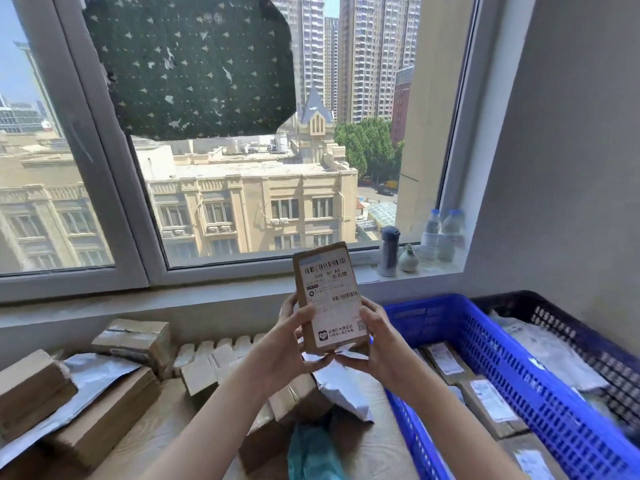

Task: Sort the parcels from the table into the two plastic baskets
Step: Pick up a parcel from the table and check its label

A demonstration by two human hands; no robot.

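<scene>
A brown parcel (329,299) is being held upright above the surface (349,452), label facing the camera, gripped by the curled fingers of both the left hand (287,344) and right hand (379,344), beside the blue basket (485,344).

Two bare forearms enter from the lower edge of the view, ending in the left hand (282,344) and the right hand (382,341). No sleeves, gloves, rings, watch or bracelets show. Fingers slender; nails short and unpainted where visible.
</scene>
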